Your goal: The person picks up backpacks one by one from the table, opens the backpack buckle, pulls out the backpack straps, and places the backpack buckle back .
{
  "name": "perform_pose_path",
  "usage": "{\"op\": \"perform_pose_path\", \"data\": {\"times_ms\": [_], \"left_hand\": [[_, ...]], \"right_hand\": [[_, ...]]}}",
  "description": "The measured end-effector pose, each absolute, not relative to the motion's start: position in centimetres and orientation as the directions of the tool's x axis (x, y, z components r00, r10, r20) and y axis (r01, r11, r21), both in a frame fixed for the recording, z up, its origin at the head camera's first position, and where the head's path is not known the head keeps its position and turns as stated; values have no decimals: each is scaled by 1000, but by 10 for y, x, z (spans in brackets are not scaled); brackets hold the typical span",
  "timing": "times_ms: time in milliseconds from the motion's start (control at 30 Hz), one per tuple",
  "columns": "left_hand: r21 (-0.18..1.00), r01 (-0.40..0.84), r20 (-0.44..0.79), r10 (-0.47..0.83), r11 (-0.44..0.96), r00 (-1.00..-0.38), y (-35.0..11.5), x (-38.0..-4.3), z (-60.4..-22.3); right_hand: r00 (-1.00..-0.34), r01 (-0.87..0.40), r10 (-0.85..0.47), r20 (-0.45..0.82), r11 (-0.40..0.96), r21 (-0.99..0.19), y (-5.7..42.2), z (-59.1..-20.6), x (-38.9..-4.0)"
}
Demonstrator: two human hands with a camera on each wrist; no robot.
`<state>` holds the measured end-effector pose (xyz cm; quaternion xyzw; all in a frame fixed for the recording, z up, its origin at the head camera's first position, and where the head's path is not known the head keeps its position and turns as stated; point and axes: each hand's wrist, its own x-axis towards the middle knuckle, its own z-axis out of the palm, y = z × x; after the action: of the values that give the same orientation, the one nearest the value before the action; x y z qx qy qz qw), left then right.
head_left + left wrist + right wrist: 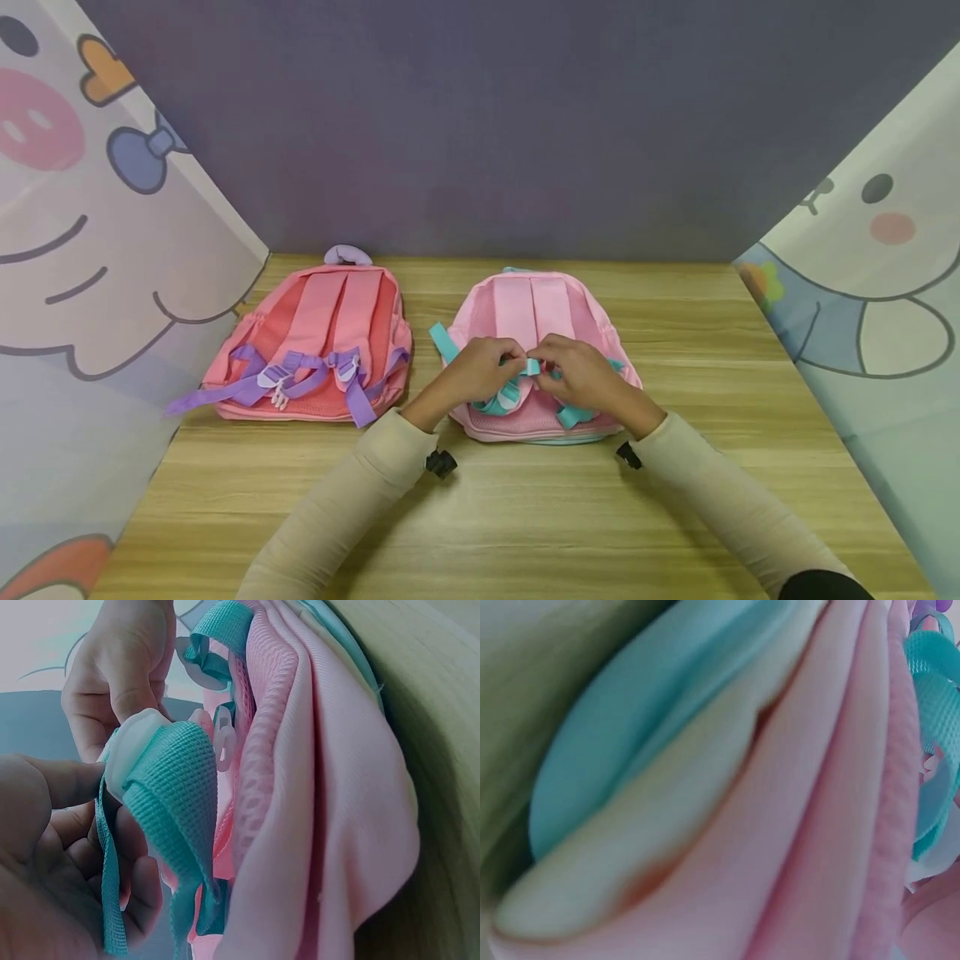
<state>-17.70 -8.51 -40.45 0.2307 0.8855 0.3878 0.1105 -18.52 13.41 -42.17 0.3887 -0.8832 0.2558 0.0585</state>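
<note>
A light pink backpack point(515, 310) lies on the table with its shoulder straps facing up. Over its lower part, both hands meet at a teal webbing strap point(176, 769) with a white plastic buckle point(129, 754). My left hand point(480, 371) pinches the strap at the buckle between thumb and finger, and a thin teal tail hangs beside its curled fingers. The right hand point(587, 375) pinches the other side of the buckle, its fingertips partly hidden behind it. Another teal strap end point(573, 415) lies below the right hand. The right wrist view is mostly the backpack's blurred side point(810, 817).
A coral backpack point(322, 308) with purple straps point(247, 387) and white buckles lies to the left on the wooden table point(525, 517). A dark panel point(510, 125) stands behind, and cartoon-printed walls point(885, 333) flank both sides.
</note>
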Motion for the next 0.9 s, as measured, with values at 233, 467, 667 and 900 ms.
{"op": "perform_pose_path", "data": {"times_ms": [233, 467, 667, 900], "left_hand": [[755, 285, -43, 480, 590, -876, -85, -176, -403], [780, 237, -83, 471, 579, -878, -88, -175, -404], [794, 241, -76, 485, 558, -872, -91, -176, -404], [797, 229, -87, 481, 560, -872, -92, -177, -403]], "right_hand": [[-690, -716, -657, 304, 558, -419, 135, -420, -185], [-704, -700, -651, 283, 571, -429, 134, -420, -185], [-706, -699, -649, 282, 576, -424, 133, -420, -185], [-698, -709, -656, 287, 575, -408, 134, -418, -187]]}}
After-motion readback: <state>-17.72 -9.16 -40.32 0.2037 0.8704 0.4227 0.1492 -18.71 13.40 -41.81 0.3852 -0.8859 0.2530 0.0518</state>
